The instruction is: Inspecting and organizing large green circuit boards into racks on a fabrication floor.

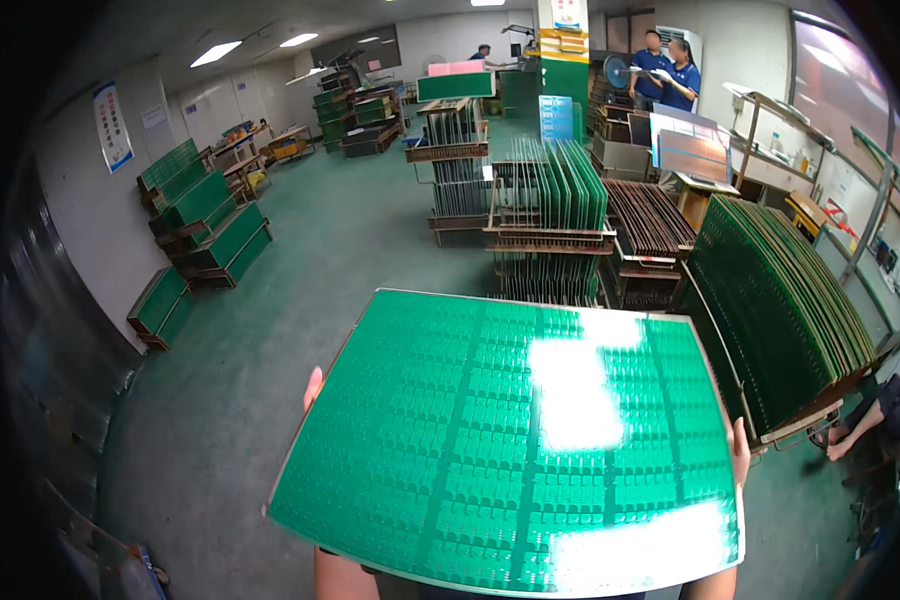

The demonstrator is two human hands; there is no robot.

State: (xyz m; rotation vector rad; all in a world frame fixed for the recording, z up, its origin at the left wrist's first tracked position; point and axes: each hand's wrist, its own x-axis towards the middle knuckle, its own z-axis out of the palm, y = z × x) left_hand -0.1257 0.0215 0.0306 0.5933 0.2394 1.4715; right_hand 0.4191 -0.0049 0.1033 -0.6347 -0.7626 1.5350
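Note:
A large green circuit board panel [400, 420] with rows of repeated patterns is held in front of me, tilted, its near edge toward my body. Bright ceiling reflections wash out parts of its right side. At the panel's left edge, the fingertips of my left hand [313, 387] grip the rim. My right hand [739, 452] holds the opposite edge, near the lower right corner. Most of both hands is hidden behind the panel, while my forearms show below it. Just beyond stands a rack of upright green panels [560, 185].
More upright panels [770, 310] fill a rack close on my right. Beside it is a rack of brown-edged boards [650, 220]. Green panel stacks [205, 215] line the left wall. Two people [667, 75] stand at the back right; another person's leg [860, 425] shows at the right edge.

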